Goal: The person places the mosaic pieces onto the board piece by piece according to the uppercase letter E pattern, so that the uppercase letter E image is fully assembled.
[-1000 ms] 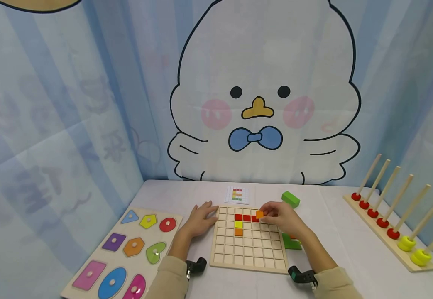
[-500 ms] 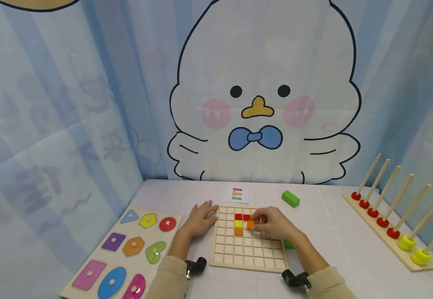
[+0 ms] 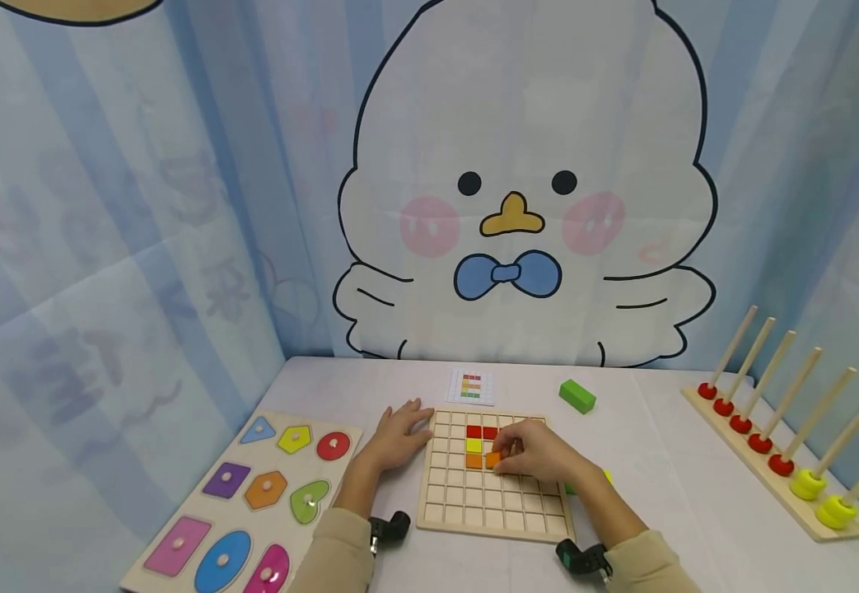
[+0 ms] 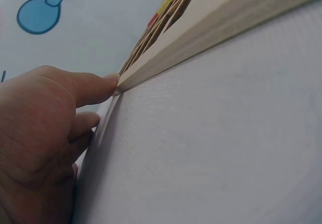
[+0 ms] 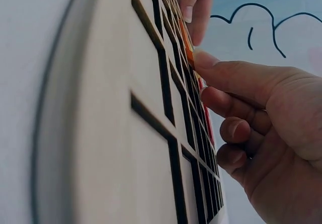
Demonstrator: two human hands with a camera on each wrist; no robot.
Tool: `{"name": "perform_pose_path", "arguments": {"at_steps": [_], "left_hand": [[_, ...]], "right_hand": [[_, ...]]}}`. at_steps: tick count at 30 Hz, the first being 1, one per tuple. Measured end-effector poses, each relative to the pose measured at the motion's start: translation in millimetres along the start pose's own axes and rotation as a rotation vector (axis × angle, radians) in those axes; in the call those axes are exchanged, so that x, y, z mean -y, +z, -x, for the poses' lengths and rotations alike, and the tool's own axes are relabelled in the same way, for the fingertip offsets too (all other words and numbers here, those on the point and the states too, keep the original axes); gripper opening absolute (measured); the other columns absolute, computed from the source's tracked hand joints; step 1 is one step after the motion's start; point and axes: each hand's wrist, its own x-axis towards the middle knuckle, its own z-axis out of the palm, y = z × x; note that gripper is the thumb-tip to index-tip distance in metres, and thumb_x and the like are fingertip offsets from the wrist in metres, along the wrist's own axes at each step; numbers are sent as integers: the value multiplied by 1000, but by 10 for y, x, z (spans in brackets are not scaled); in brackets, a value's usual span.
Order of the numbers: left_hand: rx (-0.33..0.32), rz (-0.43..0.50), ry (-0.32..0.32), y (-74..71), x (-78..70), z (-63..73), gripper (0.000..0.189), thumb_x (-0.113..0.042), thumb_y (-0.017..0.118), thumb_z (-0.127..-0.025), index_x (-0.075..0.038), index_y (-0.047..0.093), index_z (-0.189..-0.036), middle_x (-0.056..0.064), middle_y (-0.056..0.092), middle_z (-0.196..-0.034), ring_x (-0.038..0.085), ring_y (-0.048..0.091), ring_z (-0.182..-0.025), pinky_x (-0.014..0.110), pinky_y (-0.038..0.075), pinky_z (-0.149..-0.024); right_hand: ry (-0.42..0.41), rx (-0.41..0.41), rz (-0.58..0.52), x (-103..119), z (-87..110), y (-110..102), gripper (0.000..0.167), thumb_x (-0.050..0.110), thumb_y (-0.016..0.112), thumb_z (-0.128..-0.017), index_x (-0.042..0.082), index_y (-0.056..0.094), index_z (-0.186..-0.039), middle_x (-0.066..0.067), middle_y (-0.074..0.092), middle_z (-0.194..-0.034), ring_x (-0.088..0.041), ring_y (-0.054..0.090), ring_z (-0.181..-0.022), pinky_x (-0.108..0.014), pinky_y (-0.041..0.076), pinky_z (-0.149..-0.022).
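Note:
My right hand pinches a small orange block between thumb and forefinger. It is low at the wooden grid board, just right of another orange block in a cell. Whether the pinched block sits fully in its cell I cannot tell. Above are a yellow block and a row of red blocks, its right end hidden by my fingers. At the board's upper left my left hand lies with extended fingers, its thumb touching the board's edge in the left wrist view.
A pattern card lies behind the board, and a long green block at its back right. Partly hidden green and yellow pieces lie by my right wrist. Left is a shape puzzle; right, a peg stand with beads.
My right hand has carried the orange block left and down over the board, from the red row's right end to beside the placed orange block. The left hand has stayed still.

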Motion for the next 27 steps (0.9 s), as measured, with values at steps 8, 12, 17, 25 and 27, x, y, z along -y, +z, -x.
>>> {"name": "perform_pose_path", "arguments": {"at_steps": [8,12,17,25,27], "left_hand": [[3,2,0,9,13,0,47,-26,60,-103,-11,59,-148,17,41,-164,34,30,-158,59,8,-132],[4,-2,3,14,16,-5,47,-26,60,-103,-11,59,-148,18,42,-164,34,30,-158,59,8,-132],[6,1,-3,15,12,-2,47,-26,60,-103,-11,59,-148,17,41,-165,33,30,-158,58,7,-132],[5,-4,-2,16,11,-9,47,-26,60,-103,-10,59,-148,18,41,-164,34,30,-158,59,8,-132],[4,-5,-1,14,10,-11,47,-26,60,-103,-10,59,-148,18,41,-164,35,30,-158,59,8,-132]], "right_hand": [[32,14,-11,-14,-5,19,18,21,85,-87,12,75,-98,6,64,-82,-10,56,-74,-21,49,-66],[33,10,-12,-14,-1,26,18,20,85,-87,12,74,-98,6,64,-82,-10,55,-75,-22,49,-66],[27,12,1,-6,1,24,20,21,86,-86,11,74,-100,6,64,-84,-10,55,-77,-21,49,-67],[33,-99,25,8,44,-108,28,24,79,-93,8,75,-115,5,65,-92,-12,53,-78,-23,46,-64],[58,-145,13,8,72,-167,30,26,78,-94,8,74,-118,4,65,-94,-14,52,-79,-23,45,-64]]}}
